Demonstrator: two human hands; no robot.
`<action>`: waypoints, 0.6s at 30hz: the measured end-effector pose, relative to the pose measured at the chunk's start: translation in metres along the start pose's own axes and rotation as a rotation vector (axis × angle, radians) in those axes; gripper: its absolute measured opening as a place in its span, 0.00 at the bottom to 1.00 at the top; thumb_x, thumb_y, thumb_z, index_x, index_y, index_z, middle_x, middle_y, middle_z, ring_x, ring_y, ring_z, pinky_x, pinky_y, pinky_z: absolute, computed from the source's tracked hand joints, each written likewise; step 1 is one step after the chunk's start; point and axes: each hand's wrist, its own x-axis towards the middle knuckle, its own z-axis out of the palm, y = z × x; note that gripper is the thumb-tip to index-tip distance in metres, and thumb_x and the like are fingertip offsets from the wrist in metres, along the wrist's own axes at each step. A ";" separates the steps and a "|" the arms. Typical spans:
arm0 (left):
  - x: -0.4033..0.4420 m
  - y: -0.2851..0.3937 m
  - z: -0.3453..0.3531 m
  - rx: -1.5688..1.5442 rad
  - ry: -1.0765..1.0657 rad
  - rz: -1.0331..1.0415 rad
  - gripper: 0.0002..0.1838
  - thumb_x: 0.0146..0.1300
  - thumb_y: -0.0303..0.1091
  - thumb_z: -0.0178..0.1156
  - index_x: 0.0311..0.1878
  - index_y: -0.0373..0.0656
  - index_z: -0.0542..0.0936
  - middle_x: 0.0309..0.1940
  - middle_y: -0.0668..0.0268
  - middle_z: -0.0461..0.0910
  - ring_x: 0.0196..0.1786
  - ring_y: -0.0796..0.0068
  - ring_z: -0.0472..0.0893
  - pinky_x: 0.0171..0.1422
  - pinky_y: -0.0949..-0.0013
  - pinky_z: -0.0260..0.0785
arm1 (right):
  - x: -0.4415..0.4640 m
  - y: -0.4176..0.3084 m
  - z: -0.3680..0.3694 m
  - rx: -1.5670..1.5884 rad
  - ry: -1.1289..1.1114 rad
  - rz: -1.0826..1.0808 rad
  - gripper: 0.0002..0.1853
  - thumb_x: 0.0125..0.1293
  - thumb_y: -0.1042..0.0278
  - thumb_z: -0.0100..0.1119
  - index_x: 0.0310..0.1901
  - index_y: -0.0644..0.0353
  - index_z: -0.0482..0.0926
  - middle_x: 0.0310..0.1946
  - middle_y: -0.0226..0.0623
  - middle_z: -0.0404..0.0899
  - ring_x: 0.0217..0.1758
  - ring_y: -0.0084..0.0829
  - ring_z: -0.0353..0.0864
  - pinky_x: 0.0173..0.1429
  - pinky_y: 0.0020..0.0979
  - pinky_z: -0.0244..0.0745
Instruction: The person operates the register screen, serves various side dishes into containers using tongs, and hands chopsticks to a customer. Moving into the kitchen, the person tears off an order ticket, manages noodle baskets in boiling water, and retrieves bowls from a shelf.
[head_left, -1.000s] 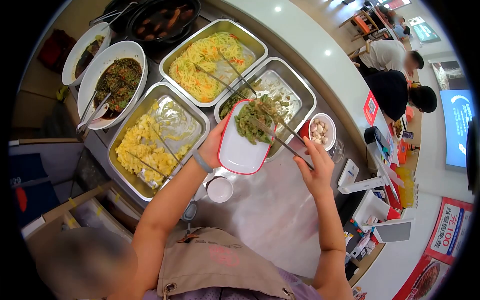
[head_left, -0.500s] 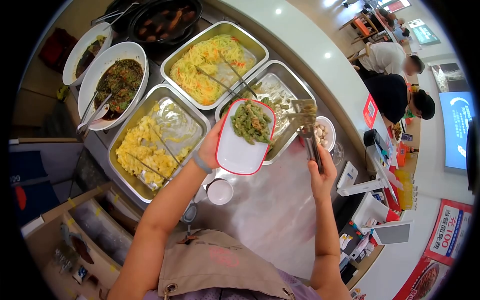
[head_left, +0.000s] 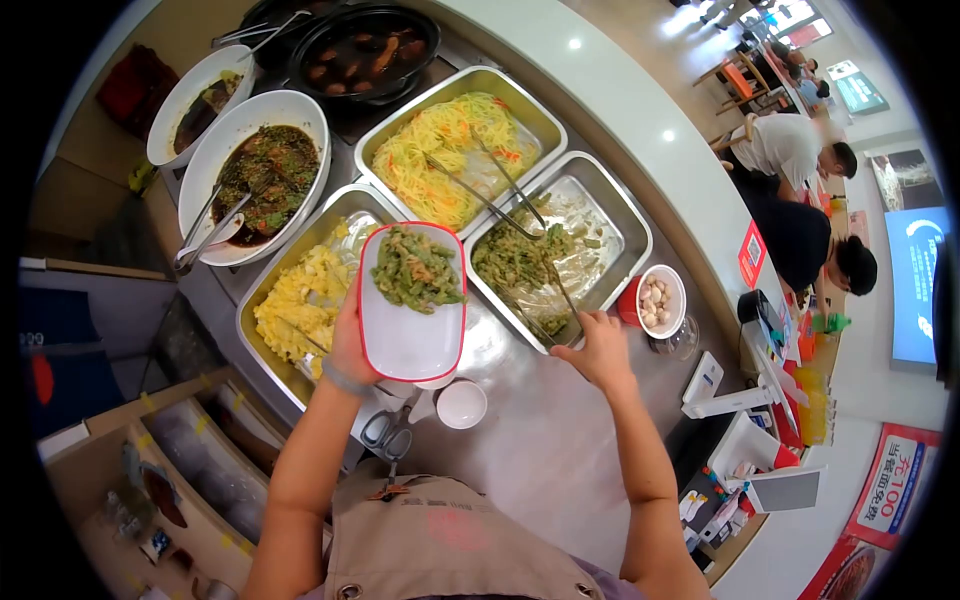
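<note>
My left hand [head_left: 350,340] grips the edge of a white plate with a red rim [head_left: 415,345]. A heap of chopped green beans [head_left: 415,270] lies on the plate's far half. My right hand [head_left: 602,352] is at the near edge of a steel tray [head_left: 632,225], its fingers around the handle end of metal tongs [head_left: 563,292]. The tongs' far end rests in the tray among more green beans [head_left: 530,250]; part of the handle is hidden by my fingers. The plate overlaps the tray of scrambled eggs [head_left: 300,300].
Shredded vegetables [head_left: 445,155] fill another tray behind, with tongs in it. White bowls of dark food [head_left: 265,190] and a black pot [head_left: 365,50] stand left. A tub of garlic [head_left: 657,302], a small white cup [head_left: 462,405] and a counter screen [head_left: 790,490] are nearby. People sit beyond the counter.
My right hand has lowered the tongs from beside the garlic tub into the green bean tray, moving left. My left hand has moved the plate left, away from that tray.
</note>
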 end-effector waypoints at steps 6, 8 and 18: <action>-0.016 0.025 -0.004 -0.042 -0.058 0.081 0.28 0.71 0.50 0.35 0.69 0.44 0.58 0.67 0.58 0.61 0.67 0.57 0.63 0.70 0.53 0.56 | 0.105 -0.044 -0.029 0.190 0.449 -0.246 0.34 0.47 0.47 0.69 0.51 0.64 0.73 0.44 0.43 0.76 0.49 0.45 0.72 0.51 0.41 0.67; -0.017 0.030 -0.008 -0.073 -0.024 0.111 0.29 0.71 0.50 0.35 0.69 0.44 0.58 0.67 0.58 0.60 0.67 0.58 0.63 0.70 0.53 0.56 | 0.142 -0.066 -0.018 0.178 0.559 -0.352 0.35 0.48 0.48 0.68 0.53 0.64 0.72 0.44 0.43 0.76 0.49 0.45 0.73 0.53 0.42 0.66; -0.029 0.070 -0.029 -0.134 0.040 0.167 0.29 0.70 0.51 0.36 0.68 0.46 0.58 0.67 0.60 0.61 0.67 0.58 0.63 0.69 0.53 0.57 | 0.191 -0.076 -0.030 0.107 0.060 -0.178 0.28 0.56 0.57 0.56 0.54 0.68 0.66 0.44 0.56 0.71 0.45 0.54 0.74 0.52 0.45 0.70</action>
